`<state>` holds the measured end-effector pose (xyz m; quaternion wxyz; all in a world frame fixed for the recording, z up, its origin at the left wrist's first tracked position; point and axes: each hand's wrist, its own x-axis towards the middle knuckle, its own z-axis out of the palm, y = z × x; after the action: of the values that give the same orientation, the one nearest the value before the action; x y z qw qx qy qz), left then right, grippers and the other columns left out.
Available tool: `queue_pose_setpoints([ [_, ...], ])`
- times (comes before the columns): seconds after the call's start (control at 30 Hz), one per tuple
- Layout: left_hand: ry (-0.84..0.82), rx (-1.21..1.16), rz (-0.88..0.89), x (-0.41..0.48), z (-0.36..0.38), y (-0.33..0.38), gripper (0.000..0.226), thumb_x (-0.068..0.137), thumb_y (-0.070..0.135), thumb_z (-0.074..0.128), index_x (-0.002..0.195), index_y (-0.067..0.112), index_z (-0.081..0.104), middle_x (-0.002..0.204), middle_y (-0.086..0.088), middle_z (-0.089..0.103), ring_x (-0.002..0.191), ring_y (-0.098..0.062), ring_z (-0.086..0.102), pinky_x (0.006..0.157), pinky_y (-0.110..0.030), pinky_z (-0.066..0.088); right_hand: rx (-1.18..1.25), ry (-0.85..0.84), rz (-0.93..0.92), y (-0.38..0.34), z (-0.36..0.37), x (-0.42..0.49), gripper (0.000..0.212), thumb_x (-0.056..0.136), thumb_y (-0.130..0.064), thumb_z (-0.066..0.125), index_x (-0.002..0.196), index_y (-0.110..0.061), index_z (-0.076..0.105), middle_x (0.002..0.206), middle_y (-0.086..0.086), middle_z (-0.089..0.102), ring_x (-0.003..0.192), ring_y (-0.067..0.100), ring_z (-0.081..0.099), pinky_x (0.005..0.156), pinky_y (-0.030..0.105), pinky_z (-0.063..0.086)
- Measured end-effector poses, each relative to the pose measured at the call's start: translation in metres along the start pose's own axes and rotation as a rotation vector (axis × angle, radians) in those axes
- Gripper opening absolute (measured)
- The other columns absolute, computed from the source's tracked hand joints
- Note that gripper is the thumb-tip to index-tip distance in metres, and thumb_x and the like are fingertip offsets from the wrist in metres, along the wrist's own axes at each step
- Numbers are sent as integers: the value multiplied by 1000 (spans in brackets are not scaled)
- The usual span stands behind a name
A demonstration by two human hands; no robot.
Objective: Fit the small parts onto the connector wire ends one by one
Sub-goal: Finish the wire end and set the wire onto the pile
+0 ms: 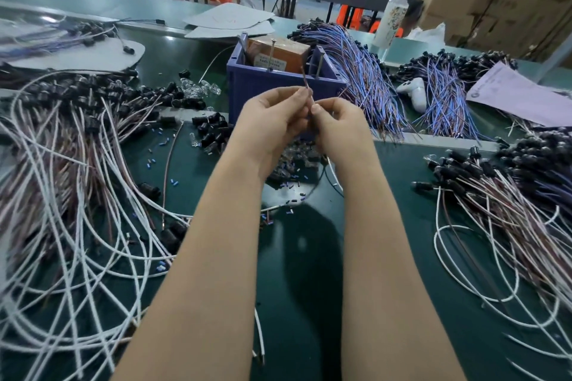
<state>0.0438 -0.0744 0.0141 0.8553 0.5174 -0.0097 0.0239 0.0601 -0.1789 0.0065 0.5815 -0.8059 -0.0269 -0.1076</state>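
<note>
Both hands are raised over the middle of the green mat. My left hand (274, 119) pinches a thin reddish-brown wire end (305, 79) that sticks up above the fingers. My right hand (335, 125) pinches the same wire just below, fingertips pressed to my left thumb; any small part between them is hidden. The wire's white lead (335, 178) hangs down behind my right wrist. A small pile of clear and black parts (294, 161) lies on the mat under my hands. Tiny blue sleeves (154, 161) are scattered around.
A blue bin (263, 82) with a brown box stands right behind my hands. Heaps of white and brown wires with black caps (77, 139) fill the left, and another heap (495, 195) the right. Blue-purple wire bundles (365, 71) and a white bottle (391, 15) sit behind.
</note>
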Motion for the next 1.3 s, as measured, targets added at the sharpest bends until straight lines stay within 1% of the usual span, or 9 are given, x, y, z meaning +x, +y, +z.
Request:
queue_pose_setpoints([
  [0.07,99,109,46,4,0,-6,13,94,7,56,82,11,60,62,3,53,56,-3,52,63,-22,54,5,10,40,1,4,0,21,95,-12,51,77,-20,56,76,5,64,64,15,55,61,28,43],
  [0.2,311,286,17,13,-12,-12,13,101,16,41,91,15,50,78,3,63,70,-7,60,78,-28,50,185,148,122,2,9,-1,14,96,-4,46,99,-10,57,74,0,64,51,4,53,56,19,47],
  [0.37,415,363,92,17,-20,-12,21,98,15,47,78,19,53,65,7,64,46,7,57,44,-6,39,147,264,17,1,12,-1,26,94,5,40,106,-16,50,81,8,63,59,12,62,66,26,57],
  [0.5,407,368,151,19,-18,-11,19,95,13,51,77,17,55,63,6,65,46,7,57,45,-5,39,120,272,3,-3,6,3,24,94,5,38,100,-13,53,81,10,62,61,14,63,69,29,58],
  [0.6,420,361,246,17,-17,-5,15,94,13,51,79,15,56,61,6,64,46,5,55,48,-8,40,367,285,71,-14,-12,9,24,94,6,40,93,-12,55,78,10,62,56,11,61,59,24,56],
  [0.73,470,263,365,18,-19,14,14,94,11,52,81,14,56,57,8,62,44,3,53,46,-10,38,813,149,175,-18,-30,9,19,94,3,45,94,-10,60,75,6,68,54,10,62,54,19,54],
  [0.93,368,379,151,20,-25,3,20,96,13,51,76,18,54,62,6,65,43,4,53,50,-16,38,555,150,166,0,-2,6,26,95,1,48,119,-10,47,88,5,67,44,3,50,48,14,44],
  [1.13,388,484,176,25,-28,-1,20,95,14,51,75,19,54,62,7,64,41,5,52,50,-18,38,513,280,103,9,3,12,13,95,-1,51,90,-13,53,73,6,63,41,1,53,44,13,43],
  [1.3,445,616,195,26,-33,-2,22,93,13,50,73,19,54,61,5,63,36,4,50,46,-14,40,462,280,187,10,-1,13,21,91,3,47,97,-14,56,83,4,63,39,1,46,42,14,41],
])
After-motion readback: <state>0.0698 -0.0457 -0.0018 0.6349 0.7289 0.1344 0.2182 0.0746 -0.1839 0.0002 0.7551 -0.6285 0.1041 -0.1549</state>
